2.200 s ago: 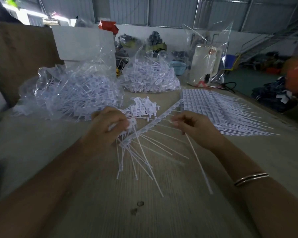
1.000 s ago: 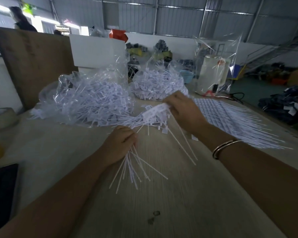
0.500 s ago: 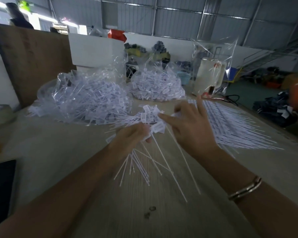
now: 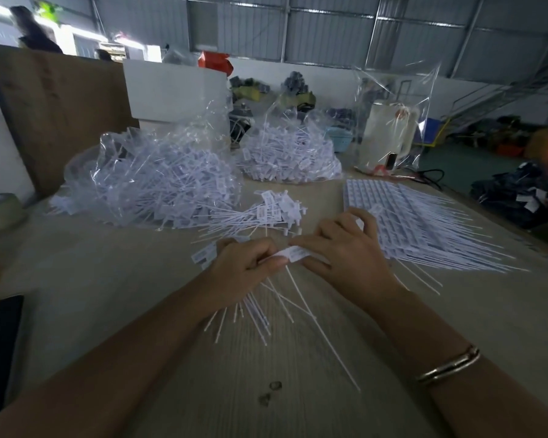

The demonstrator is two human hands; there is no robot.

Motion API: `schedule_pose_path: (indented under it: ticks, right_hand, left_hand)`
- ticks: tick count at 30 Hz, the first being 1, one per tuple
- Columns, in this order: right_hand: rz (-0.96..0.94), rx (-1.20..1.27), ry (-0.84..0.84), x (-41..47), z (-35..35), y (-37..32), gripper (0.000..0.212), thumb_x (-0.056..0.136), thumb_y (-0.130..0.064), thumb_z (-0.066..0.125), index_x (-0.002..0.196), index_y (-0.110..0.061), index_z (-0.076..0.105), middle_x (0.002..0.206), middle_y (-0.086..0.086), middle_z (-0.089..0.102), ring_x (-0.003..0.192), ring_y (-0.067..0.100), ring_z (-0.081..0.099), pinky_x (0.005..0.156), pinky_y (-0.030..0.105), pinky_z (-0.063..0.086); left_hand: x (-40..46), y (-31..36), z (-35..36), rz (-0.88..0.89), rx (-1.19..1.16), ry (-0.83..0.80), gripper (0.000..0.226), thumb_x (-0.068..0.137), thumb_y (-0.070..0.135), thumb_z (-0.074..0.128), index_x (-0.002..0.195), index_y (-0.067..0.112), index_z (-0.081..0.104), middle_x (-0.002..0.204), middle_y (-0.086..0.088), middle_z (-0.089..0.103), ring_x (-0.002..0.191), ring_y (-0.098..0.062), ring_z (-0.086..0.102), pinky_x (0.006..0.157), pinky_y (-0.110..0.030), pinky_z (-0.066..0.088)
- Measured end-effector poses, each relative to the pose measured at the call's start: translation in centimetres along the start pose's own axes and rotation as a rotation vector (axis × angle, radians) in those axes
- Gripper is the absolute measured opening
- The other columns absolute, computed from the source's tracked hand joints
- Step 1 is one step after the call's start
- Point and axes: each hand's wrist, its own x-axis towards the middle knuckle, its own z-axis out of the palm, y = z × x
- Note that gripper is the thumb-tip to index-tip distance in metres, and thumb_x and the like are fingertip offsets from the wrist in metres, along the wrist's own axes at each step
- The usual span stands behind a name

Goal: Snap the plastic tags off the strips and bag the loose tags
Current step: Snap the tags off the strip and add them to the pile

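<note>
Left hand (image 4: 239,273) grips a bundle of loose tags (image 4: 253,311), right hand (image 4: 345,254) pinches one tag (image 4: 298,253) w/ it. Full bags (image 4: 152,184) behind, strips (image 4: 424,222) to the right.

At the centre, the left hand (image 4: 241,270) grips a bunch of thin white plastic tags (image 4: 260,314), their tails fanning down toward 6 o'clock over the pale wooden table (image 4: 298,390). The right hand (image 4: 345,248) pinches one white tag head (image 4: 298,252) between thumb and forefinger, just beside the left fingers. A small loose pile of white tags (image 4: 272,210) lies at 12 o'clock. Flat white tag strips (image 4: 424,222) lie at 2 o'clock. Two clear plastic bags of tags sit at 10 o'clock (image 4: 152,184) and 12 o'clock (image 4: 291,156).
</note>
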Motion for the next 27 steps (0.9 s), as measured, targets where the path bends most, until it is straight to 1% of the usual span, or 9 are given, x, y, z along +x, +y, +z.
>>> schedule_pose_path:
  ticks: [7, 12, 14, 16, 18, 20, 23, 25, 27]
  right_hand:
    - [0.062, 0.122, -0.14, 0.4, -0.7, -0.1, 0.044, 0.089, -0.054, 0.032, 0.105, -0.037, 0.069, 0.084, -0.007, 0.062, 0.095, 0.019, 0.057, 0.104, 0.048, 0.019]
    - [0.139, 0.286, -0.086, 1.1, -1.0, 0.2, 0.04, 0.09, -0.046, 0.032, 0.111, -0.039, 0.065, 0.09, -0.013, 0.06, 0.101, 0.013, 0.049, 0.103, 0.04, 0.012]
    - [0.245, 0.399, 0.042, 1.3, -1.6, 1.7, 0.041, 0.092, -0.044, 0.03, 0.109, -0.034, 0.066, 0.085, -0.021, 0.054, 0.095, 0.012, 0.048, 0.096, 0.039, 0.019]
    - [0.234, 0.356, 0.158, 1.1, -2.2, 3.1, 0.041, 0.091, -0.048, 0.035, 0.109, -0.03, 0.068, 0.078, -0.016, 0.053, 0.087, 0.013, 0.047, 0.088, 0.037, 0.023]
    - [0.142, 0.23, 0.139, 0.8, -2.5, 3.3, 0.039, 0.087, -0.046, 0.042, 0.11, -0.028, 0.069, 0.077, -0.003, 0.056, 0.082, 0.02, 0.049, 0.085, 0.036, 0.024]
    - [0.014, 0.142, 0.111, 1.0, -2.2, 2.4, 0.033, 0.084, -0.043, 0.053, 0.108, -0.027, 0.07, 0.073, 0.003, 0.054, 0.074, 0.022, 0.05, 0.082, 0.036, 0.029]
    - [-0.16, 0.097, 0.042, 1.3, -1.3, 0.4, 0.027, 0.077, -0.037, 0.067, 0.101, -0.024, 0.073, 0.07, 0.004, 0.055, 0.066, 0.022, 0.052, 0.071, 0.032, 0.037]
    - [-0.184, 0.076, -0.031, 1.3, -0.6, -0.6, 0.027, 0.074, -0.035, 0.073, 0.098, -0.024, 0.073, 0.073, 0.005, 0.058, 0.068, 0.024, 0.056, 0.068, 0.032, 0.041]
    - [-0.148, 0.073, -0.076, 1.2, 0.2, -1.4, 0.026, 0.074, -0.033, 0.073, 0.096, -0.021, 0.073, 0.078, 0.006, 0.06, 0.074, 0.026, 0.058, 0.069, 0.033, 0.041]
  left_hand:
    - [0.6, 0.6, -1.2, 0.347, 0.354, 0.258, 0.026, 0.087, 0.035, 0.052, 0.068, 0.018, 0.058, 0.066, 0.016, 0.048, 0.067, -0.003, 0.045, 0.074, -0.034, 0.022]
    - [0.8, 1.0, -1.5, 0.281, 0.008, 0.177, 0.023, 0.087, 0.032, 0.05, 0.068, 0.02, 0.052, 0.059, 0.013, 0.048, 0.059, -0.001, 0.045, 0.065, -0.024, 0.033]
    - [0.4, 0.2, -2.3, 0.167, -0.245, 0.139, 0.023, 0.085, 0.031, 0.05, 0.066, 0.018, 0.049, 0.058, 0.009, 0.047, 0.055, -0.005, 0.044, 0.057, -0.018, 0.036]
    - [-0.1, -1.4, -3.4, 0.019, -0.341, 0.121, 0.026, 0.085, 0.031, 0.049, 0.066, 0.014, 0.048, 0.062, 0.0, 0.047, 0.059, -0.01, 0.045, 0.06, -0.02, 0.04]
    - [-0.3, -2.6, -3.5, -0.118, -0.178, 0.156, 0.029, 0.086, 0.039, 0.043, 0.066, 0.018, 0.048, 0.063, -0.002, 0.048, 0.061, -0.005, 0.046, 0.068, -0.024, 0.037]
    - [-0.1, -3.1, -3.0, -0.16, 0.248, 0.184, 0.032, 0.083, 0.05, 0.035, 0.062, 0.028, 0.045, 0.062, 0.008, 0.045, 0.069, 0.001, 0.048, 0.077, -0.027, 0.025]
    - [0.1, -2.9, -2.2, -0.156, 0.677, 0.177, 0.025, 0.085, 0.05, 0.049, 0.078, 0.03, 0.062, 0.085, 0.014, 0.051, 0.099, -0.012, 0.05, 0.083, -0.029, 0.015]
    - [0.2, -2.2, -2.2, -0.11, 0.585, 0.233, 0.035, 0.085, 0.05, 0.045, 0.095, 0.027, 0.068, 0.101, 0.009, 0.057, 0.109, -0.018, 0.048, 0.094, -0.036, 0.023]
    - [0.4, -1.0, -1.9, 0.023, 0.274, 0.241, 0.042, 0.087, 0.043, 0.037, 0.086, 0.017, 0.069, 0.092, 0.0, 0.062, 0.098, -0.016, 0.052, 0.091, -0.04, 0.033]
